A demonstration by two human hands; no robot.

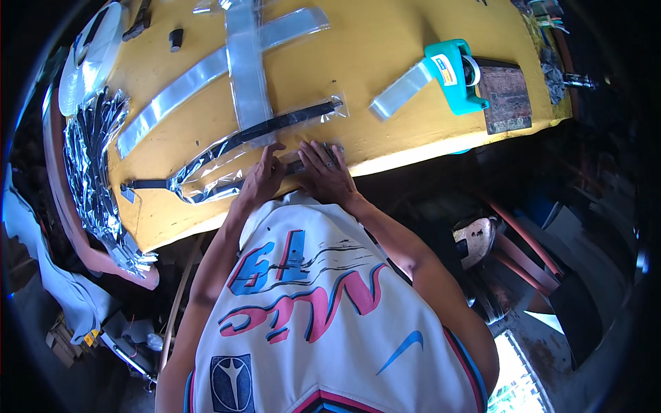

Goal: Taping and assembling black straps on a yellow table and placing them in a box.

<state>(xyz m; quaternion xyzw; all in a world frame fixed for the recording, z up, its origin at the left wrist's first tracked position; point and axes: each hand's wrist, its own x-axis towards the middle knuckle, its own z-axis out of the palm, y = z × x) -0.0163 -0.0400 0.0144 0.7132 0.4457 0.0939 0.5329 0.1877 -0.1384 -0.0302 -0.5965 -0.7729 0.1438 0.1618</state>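
On the yellow tabletop near its front edge lies a long black strap [275, 126] in clear plastic, bent into two strands that meet at the left with a small tag [128, 195]. My right hand [325, 171] lies flat over the right end of the near strand, fingers stretched out. Just left of it, my left hand [264, 175] rests at the same strand, index finger extended and the other fingers partly curled. Nothing shows in its grip. Beyond the hands, flat clear plastic sleeves [246, 82] lie crossed.
A teal tape dispenser [451, 76] stands at the right beside a brown rectangular block [506, 98], with another clear sleeve [403, 91] near it. A heap of plastic-wrapped black strips [93, 158] hangs over the left edge, below a white roll [89, 58]. A small black cylinder [176, 40] stands farther back.
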